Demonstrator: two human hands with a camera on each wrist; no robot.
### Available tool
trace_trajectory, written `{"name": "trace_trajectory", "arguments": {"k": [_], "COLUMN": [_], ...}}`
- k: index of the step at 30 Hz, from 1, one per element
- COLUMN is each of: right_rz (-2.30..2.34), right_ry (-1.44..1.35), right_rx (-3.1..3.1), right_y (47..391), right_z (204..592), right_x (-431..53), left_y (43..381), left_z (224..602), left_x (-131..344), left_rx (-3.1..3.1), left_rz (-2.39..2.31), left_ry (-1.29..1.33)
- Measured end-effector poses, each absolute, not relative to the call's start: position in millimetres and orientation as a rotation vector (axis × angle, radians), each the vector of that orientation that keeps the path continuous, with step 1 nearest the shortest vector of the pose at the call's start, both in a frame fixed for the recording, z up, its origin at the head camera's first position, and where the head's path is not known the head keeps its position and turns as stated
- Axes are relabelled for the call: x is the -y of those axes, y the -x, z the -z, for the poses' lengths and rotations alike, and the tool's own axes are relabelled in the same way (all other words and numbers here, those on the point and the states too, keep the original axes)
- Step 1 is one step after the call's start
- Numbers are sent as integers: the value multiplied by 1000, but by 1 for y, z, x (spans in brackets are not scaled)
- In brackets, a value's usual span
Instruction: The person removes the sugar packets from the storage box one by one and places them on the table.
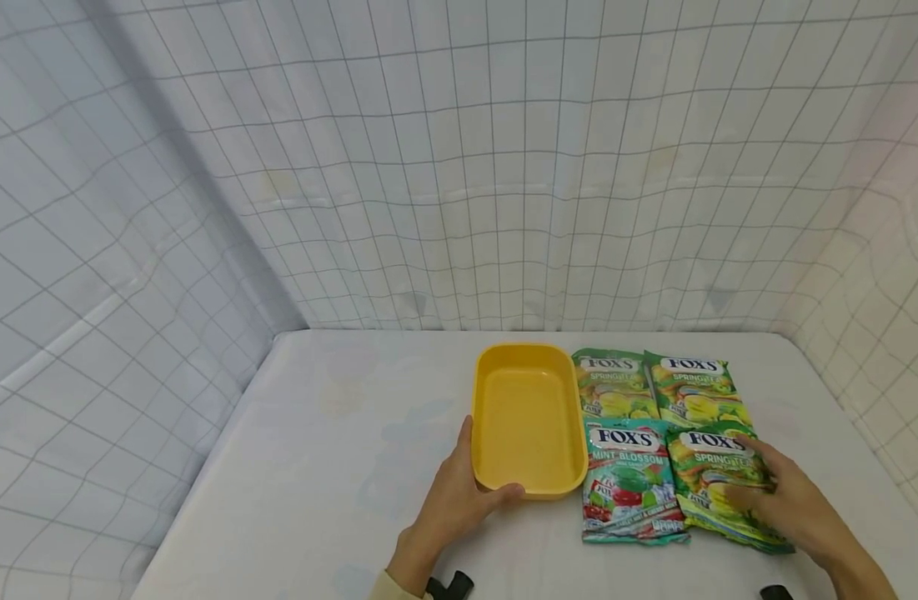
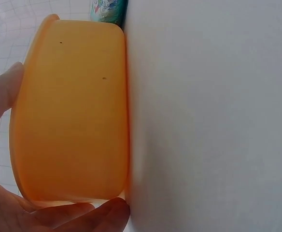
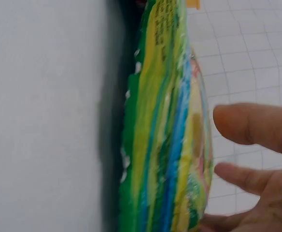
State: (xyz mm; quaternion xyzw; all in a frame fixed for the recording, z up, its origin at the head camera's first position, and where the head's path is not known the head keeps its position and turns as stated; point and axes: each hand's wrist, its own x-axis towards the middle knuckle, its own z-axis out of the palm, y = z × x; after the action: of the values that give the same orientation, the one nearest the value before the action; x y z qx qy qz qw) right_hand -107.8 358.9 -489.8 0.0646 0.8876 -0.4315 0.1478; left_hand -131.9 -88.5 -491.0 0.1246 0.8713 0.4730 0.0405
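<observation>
A yellow plastic tray [image 1: 529, 433] stands on the white table, its inside bare. My left hand [image 1: 459, 492] holds its near left corner, thumb at the near rim and fingers along the left side; the left wrist view shows the tray's wall [image 2: 73, 111] between them. To the right, my right hand [image 1: 792, 500] is over a green and yellow candy bag [image 1: 717, 467] marked Fox's Spring Tea. In the right wrist view the thumb [image 3: 249, 125] stands off that bag [image 3: 165, 145], while lower fingers reach its far edge.
A teal Fox's Mint Blossom bag [image 1: 631, 483] lies between the tray and the right-hand bag. Behind them lie two more Spring Tea bags, one left [image 1: 614, 385] and one right [image 1: 694, 387]. White gridded cloth [image 1: 504, 167] walls the table at the back and sides.
</observation>
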Motion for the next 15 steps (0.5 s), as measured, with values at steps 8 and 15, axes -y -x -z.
{"name": "trace_trajectory", "arguments": {"k": [8,15], "right_rz": [1221,1298], "right_ry": [-352,-243], "right_rx": [-2583,-2674], "right_y": [109,104], "right_z": [473,463], "right_x": [-353,-341], "left_y": [130,130], "left_z": [491,483], "left_x": [89,92], "left_rx": [-2699,-2679], "left_rz": [-1401,-1377], "left_ry": [-398,-320]}}
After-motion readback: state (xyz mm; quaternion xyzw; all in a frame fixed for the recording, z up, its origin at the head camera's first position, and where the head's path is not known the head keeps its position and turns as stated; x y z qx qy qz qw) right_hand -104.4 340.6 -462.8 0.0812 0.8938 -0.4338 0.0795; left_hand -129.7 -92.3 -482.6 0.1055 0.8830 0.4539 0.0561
